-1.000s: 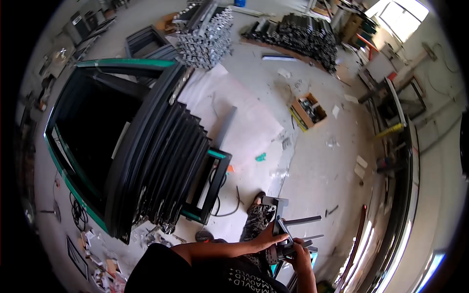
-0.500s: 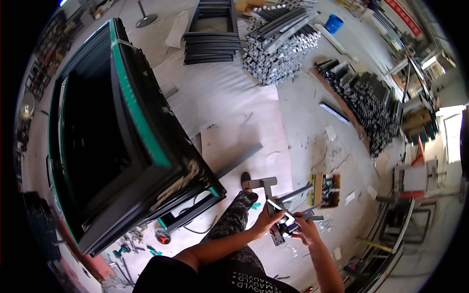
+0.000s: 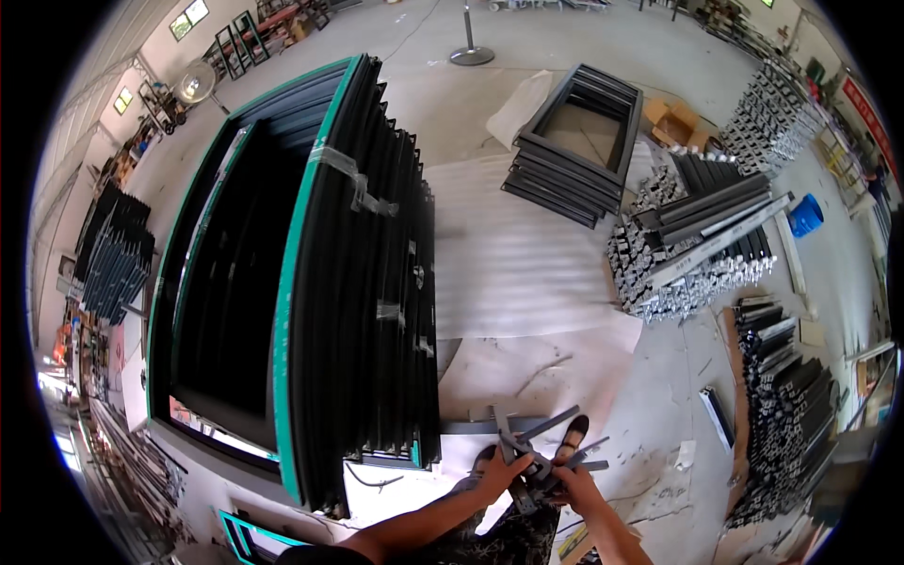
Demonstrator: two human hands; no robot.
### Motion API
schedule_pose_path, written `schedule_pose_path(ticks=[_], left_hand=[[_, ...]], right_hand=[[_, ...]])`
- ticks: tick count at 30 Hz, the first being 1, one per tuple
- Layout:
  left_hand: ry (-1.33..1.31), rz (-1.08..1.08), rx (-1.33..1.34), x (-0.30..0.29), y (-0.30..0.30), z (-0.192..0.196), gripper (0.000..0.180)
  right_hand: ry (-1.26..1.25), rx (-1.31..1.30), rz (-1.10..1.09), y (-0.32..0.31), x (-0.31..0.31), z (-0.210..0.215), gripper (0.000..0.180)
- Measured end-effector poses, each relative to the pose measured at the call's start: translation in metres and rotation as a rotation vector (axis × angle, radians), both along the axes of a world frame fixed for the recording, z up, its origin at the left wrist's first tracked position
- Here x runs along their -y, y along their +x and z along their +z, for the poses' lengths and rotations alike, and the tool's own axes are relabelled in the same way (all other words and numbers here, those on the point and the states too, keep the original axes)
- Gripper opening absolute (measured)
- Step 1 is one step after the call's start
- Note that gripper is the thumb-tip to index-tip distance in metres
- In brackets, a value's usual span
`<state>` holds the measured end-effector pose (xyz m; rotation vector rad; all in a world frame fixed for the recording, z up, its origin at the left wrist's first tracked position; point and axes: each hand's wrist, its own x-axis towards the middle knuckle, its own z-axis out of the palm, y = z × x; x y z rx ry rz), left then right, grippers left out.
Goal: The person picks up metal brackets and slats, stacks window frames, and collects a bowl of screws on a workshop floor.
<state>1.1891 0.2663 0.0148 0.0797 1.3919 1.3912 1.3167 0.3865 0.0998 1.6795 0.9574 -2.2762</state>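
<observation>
Low in front of the dark patterned trousers [image 3: 513, 540]: some grey bars [image 3: 540, 476] in a criss-cross bunch, held up in the air, with ends poking up and out to the right.
Left hand [image 3: 504, 474]: grips the bunch from the left, fingers bent round the bars, maybe to stop any slipping.
Right hand [image 3: 573, 487]: grips from the other side, fingers curled on the bars, likely to share the weight; cannot tell where each fingertip sits.
Long flat bar [image 3: 471, 427]: lies near the shoes [image 3: 571, 438].
Tall black frames [image 3: 377, 282]: stand packed side by side, perhaps to save room; clear tape [image 3: 350, 177] on some, probably to hold them together.
Pale sheet [image 3: 527, 282]: covers the floor, maybe to stop scratches.
Small grey frames [image 3: 556, 196]: lie piled flat, probably so as not to tip.
</observation>
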Motion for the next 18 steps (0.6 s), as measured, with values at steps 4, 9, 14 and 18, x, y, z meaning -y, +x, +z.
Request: schedule_pose_path(ticks=[4,9,14,18], left_hand=[[-0.039,0.179,0.13,-0.038,-0.018,-0.007,0.052],[-0.095,0.506,0.167,-0.071,-0.024,-0.053,0.045],[-0.102,0.675,0.338,-0.091,-0.007,-0.162,0.04],[-0.177,0.715,0.409,-0.102,-0.007,-0.274,0.049]], right_hand=[[-0.095,0.0,0.186,-0.02,-0.055,-0.062,0.042],[-0.137,0.01,0.46,-0.07,-0.112,-0.113,0.041],[-0.251,0.152,0.596,-0.081,-0.146,-0.229,0.038],[-0.238,0.324,0.672,-0.089,-0.158,-0.356,0.036]])
